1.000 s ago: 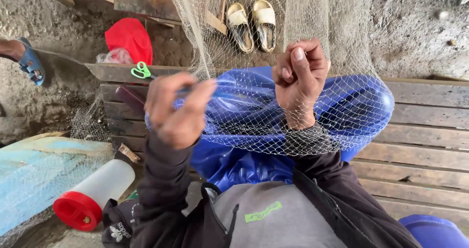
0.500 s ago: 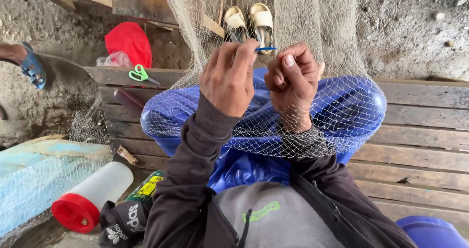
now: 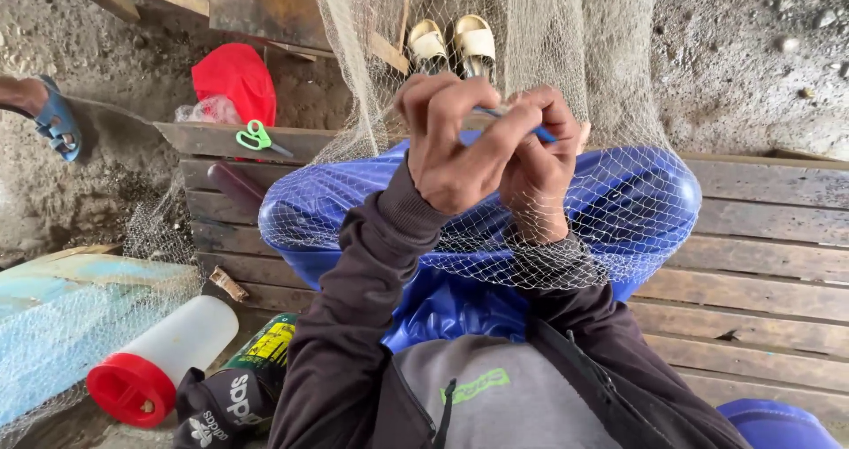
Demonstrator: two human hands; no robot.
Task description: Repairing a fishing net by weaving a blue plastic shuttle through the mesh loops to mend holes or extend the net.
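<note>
Both hands raised at centre over blue-clad knees, fishing net draped across. Left hand grip closed pinching mesh; right hand grip closed on blue netting needle. Keep mesh taut, knot snug.

Scene being viewed from single head-worn camera, being aimed steeply down, close over hands and lap; no second view.

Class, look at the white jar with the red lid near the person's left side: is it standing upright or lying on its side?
On its side. The white jar lies lengthwise, red lid facing the camera.
</note>
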